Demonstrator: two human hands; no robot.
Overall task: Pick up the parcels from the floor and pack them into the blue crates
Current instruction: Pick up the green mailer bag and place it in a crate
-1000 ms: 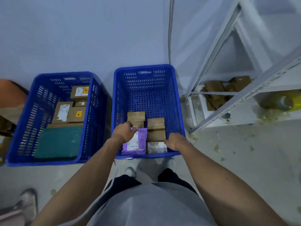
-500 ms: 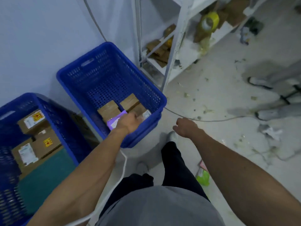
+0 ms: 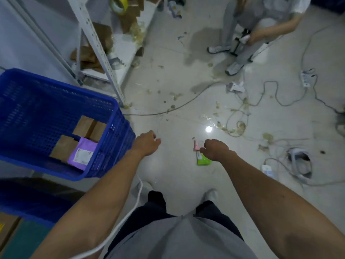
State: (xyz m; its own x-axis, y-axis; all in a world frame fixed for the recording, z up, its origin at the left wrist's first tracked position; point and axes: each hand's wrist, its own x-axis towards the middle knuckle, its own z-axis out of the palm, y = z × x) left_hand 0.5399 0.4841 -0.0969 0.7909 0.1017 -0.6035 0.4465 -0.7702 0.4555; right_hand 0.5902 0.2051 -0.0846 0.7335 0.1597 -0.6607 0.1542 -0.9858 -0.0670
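A blue crate (image 3: 115, 116) stands at the left with several brown boxes (image 3: 85, 126) and a purple parcel (image 3: 82, 153) lying inside. My left hand (image 3: 146, 144) hangs just outside its right wall, fingers loosely curled, holding nothing. My right hand (image 3: 214, 149) hovers over the floor above a pink parcel (image 3: 196, 146) and a green parcel (image 3: 202, 160), partly covering both; its fingers are loosely curled and empty. A second blue crate (image 3: 28, 208) shows at the lower left, with a teal parcel and a brown box in it.
A white metal shelf rack (image 3: 95, 43) stands behind the crate with cardboard scraps and a tape roll. Cables (image 3: 276, 101), a power strip and debris litter the floor at the right. Another person (image 3: 248, 34) stands at the top right. My feet are below.
My left hand has let go of the purple parcel and left the crate. The view has swung right over the floor, and my right hand now hangs over the pink and green parcels.
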